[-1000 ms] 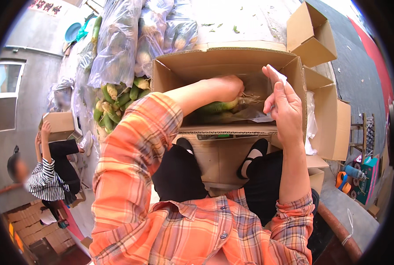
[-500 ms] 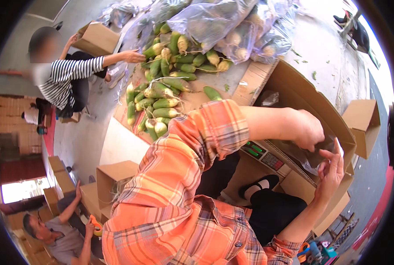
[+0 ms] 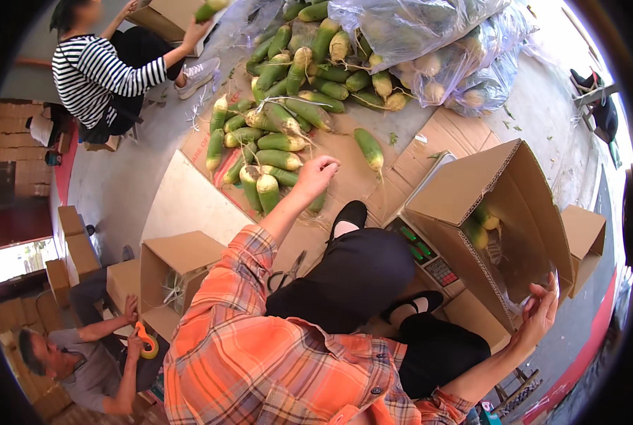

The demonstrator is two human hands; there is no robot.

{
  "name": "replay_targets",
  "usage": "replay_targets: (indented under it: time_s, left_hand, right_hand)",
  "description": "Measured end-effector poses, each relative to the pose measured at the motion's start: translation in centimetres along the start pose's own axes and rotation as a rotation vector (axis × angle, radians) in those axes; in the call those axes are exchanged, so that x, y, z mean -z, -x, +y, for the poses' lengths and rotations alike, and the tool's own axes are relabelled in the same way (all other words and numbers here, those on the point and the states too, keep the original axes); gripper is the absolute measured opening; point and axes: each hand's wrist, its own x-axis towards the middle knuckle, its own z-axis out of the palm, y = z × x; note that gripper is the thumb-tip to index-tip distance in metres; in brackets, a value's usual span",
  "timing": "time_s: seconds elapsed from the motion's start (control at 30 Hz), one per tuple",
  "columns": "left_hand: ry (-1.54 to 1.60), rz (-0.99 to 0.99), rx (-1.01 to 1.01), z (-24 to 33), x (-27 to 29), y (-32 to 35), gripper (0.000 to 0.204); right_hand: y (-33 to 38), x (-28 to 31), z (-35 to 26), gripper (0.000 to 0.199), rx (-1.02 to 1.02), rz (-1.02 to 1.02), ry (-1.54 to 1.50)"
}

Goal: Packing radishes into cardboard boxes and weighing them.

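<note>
Radish (image 3: 279, 159) lying crosswise, pale end rightward, near left hand (image 3: 318, 175)

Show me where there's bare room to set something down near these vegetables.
Bare: smooth pale sheet left of the green-and-white radish pile; flat brown cardboard around one lone green radish, right of the person's bare left hand. Crowded: the pile itself, up to translucent purplish plastic bags.
</note>
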Motion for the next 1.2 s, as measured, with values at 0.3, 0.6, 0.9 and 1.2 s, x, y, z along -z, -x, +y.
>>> replay_targets:
  time_s: [0.3,0.6,0.9,1.2]
  left_hand:
    - [-0.893,0.104,-0.312,-7.4,4.1,-8.0,0.029]
    - [-1.519,-0.109,-0.123,-6.7,7.3,-12.8,0.021]
    - [-0.307,0.447,-0.297,1.2,13.4,-9.4,0.034]
    - [0.453,0.071,-0.349,15.6,9.9,2.2,0.029]
  right_hand:
    - [-0.2,0.2,0.5,0.041,-0.012,0.092,0.112]
    - [-0.5,-0.8,0.2,0.04,-0.023,0.129,0.147]
    - [0.1,-0.5,-0.3,0.04,-0.02,0.113,0.078]
    - [0.2,-0.3,-0.5,0.034,0.008,0.023,-0.026]
